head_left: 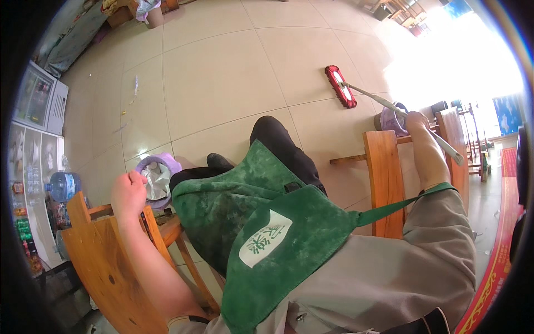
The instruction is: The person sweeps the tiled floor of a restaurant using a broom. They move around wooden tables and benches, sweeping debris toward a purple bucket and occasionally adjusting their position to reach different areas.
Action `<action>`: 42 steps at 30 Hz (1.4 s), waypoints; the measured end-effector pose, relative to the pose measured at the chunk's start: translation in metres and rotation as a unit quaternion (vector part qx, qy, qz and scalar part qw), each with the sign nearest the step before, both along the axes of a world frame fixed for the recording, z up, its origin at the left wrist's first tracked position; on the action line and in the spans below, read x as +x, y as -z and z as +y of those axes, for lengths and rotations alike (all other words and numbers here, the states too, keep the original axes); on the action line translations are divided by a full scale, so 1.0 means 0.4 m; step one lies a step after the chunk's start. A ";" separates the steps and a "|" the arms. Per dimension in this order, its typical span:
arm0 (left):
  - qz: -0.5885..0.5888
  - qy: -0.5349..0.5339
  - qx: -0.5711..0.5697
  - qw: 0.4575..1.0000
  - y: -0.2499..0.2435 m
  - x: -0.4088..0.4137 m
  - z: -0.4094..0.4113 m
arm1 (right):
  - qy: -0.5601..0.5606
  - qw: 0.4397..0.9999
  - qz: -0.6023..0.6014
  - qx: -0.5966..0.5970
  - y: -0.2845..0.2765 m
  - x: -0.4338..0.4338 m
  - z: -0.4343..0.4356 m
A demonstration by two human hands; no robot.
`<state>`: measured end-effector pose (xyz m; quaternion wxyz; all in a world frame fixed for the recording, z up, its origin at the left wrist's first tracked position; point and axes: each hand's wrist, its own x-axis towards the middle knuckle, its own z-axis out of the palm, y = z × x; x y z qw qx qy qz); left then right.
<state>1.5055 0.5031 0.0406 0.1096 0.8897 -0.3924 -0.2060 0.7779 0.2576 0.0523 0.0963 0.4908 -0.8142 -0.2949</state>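
Observation:
My right hand [416, 122] is closed around the pole of a flat mop [377, 99], whose red fringed head [341, 87] lies on the tiled floor ahead to the right. At the left, my left hand [129, 194] is raised with its fingers curled, over a wooden chair and beside a bin with a purple liner [169, 160]; whether it holds anything small is hidden. A green apron [288, 246] bearing writing covers my lap.
Wooden chairs [384, 179] [112, 259] stand close on both sides. Another lined bin [392, 121] is by the right chair. A water bottle [64, 186], shelves and a glass-fronted fridge [35, 98] line the left. Small litter [124, 112] lies on the floor.

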 end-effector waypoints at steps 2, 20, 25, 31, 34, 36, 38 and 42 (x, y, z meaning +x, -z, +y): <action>0.008 -0.006 0.007 1.000 -0.002 0.002 -0.001 | -0.084 0.993 -0.076 0.030 0.016 0.033 -0.008; 0.022 -0.007 -0.025 0.999 0.028 0.022 0.005 | -0.292 0.911 -0.227 0.183 0.146 0.634 0.048; 0.020 -0.016 -0.045 0.999 0.040 0.037 0.015 | -0.282 0.913 -0.271 0.116 0.227 0.704 -0.050; 0.066 -0.038 -0.069 0.995 0.038 0.037 0.022 | -0.241 0.940 -0.227 0.080 0.233 0.420 -0.148; 0.056 -0.039 -0.064 0.996 0.030 0.025 0.016 | -0.159 0.960 -0.209 0.097 0.235 0.197 -0.162; 0.056 -0.035 -0.057 0.996 0.028 0.021 0.013 | -0.147 0.964 -0.176 0.132 0.224 0.057 -0.147; 0.070 -0.042 -0.055 0.995 0.029 0.021 0.011 | -0.165 0.960 -0.126 0.187 0.192 -0.052 -0.111; 0.058 -0.027 -0.057 0.996 0.036 0.028 0.014 | 0.060 0.985 -0.131 0.091 0.071 -0.146 -0.005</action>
